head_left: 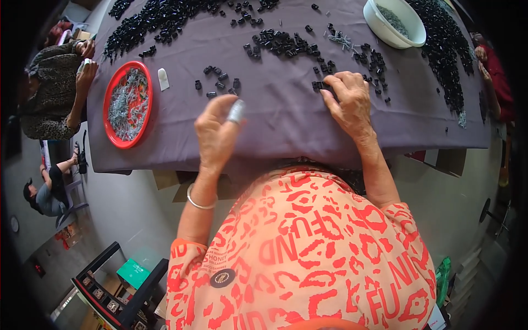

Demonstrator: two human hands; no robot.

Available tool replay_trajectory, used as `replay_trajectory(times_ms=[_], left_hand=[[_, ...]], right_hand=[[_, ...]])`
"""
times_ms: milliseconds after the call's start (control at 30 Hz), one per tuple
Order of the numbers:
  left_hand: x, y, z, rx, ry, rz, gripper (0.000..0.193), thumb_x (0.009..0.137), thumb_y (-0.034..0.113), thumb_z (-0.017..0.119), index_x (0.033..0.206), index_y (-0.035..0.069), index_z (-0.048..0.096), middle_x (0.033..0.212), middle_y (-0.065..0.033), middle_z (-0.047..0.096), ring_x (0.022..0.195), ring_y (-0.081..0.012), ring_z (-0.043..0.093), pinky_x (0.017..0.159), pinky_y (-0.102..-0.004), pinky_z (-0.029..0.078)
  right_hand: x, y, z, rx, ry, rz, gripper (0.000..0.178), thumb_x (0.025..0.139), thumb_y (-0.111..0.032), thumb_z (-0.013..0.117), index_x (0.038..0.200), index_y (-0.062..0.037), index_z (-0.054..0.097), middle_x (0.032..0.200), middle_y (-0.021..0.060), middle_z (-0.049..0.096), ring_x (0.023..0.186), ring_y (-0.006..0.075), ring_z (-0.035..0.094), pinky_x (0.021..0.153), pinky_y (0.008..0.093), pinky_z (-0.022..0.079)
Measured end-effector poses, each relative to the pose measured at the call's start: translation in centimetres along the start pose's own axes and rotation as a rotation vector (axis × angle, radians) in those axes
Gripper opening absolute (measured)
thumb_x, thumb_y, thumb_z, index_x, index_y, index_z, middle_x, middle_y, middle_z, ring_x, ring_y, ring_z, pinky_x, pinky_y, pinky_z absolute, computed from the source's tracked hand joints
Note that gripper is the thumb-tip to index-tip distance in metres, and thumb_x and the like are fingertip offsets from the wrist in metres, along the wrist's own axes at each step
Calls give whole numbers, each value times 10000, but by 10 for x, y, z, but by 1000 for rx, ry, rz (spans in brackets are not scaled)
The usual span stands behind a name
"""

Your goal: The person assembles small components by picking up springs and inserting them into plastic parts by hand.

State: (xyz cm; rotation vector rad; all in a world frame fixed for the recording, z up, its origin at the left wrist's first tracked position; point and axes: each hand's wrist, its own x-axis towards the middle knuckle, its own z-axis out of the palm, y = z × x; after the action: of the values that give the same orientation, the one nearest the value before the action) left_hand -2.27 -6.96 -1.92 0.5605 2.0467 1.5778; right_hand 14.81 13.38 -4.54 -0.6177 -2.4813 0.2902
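Note:
My right hand (347, 102) is over the table with thumb and fingertips closed on a small black plastic piece (317, 85). My left hand (216, 131) hangs near the front edge, a little blurred. A grey-white cover (236, 111) sits on its thumb, and the thumb tip and forefinger come together. Whether anything is between them is hidden. Just beyond the left hand lie several loose black pieces (220, 85). A larger group of the same pieces (286, 43) spreads beyond and between my hands, and others (377, 61) lie past my right hand.
A red oval tray (108, 122) of small metal pins stands at left beside a white flat piece (163, 79). A white bowl (379, 28) with small parts is far right. Black heaps (148, 25) line the purple-grey tablecloth (280, 118). Other people (55, 82) sit at both sides.

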Motion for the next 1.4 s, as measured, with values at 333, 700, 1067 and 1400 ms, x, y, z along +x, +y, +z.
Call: replay_trajectory(times_ms=[333, 700, 1067, 1400], left_hand=[[34, -12, -29, 661, 313, 450, 316, 743, 42, 719, 1051, 52, 649, 858, -77, 621, 732, -191, 616, 649, -320, 505], [-9, -15, 48, 503, -62, 606, 236, 680, -11, 694, 905, 46, 652, 815, -102, 581, 769, -277, 568, 697, -371, 472], [-14, -29, 57, 507, -6, 648, 278, 670, -38, 657, 935, 43, 661, 847, -104, 592, 811, -284, 570, 745, -375, 470], [-13, -29, 62, 479, -5, 595, 308, 658, -51, 649, 947, 55, 672, 868, -100, 610, 835, -270, 586, 758, -362, 478]], right_hand=[[-2, -14, 13, 105, -40, -90, 267, 713, -88, 694, 971, -113, 629, 967, 30, 606, 979, 220, 555, 853, 376, 387], [5, -25, 14, 100, 34, -134, 204, 692, -107, 699, 891, -108, 653, 932, 24, 584, 955, 225, 541, 841, 401, 376], [14, -52, 38, 63, 73, -201, 109, 680, -159, 598, 779, -120, 576, 798, 11, 541, 803, 187, 533, 775, 358, 367], [5, -24, 23, 206, 213, -119, 193, 682, -83, 632, 873, -112, 626, 864, 12, 596, 867, 219, 567, 816, 378, 384]])
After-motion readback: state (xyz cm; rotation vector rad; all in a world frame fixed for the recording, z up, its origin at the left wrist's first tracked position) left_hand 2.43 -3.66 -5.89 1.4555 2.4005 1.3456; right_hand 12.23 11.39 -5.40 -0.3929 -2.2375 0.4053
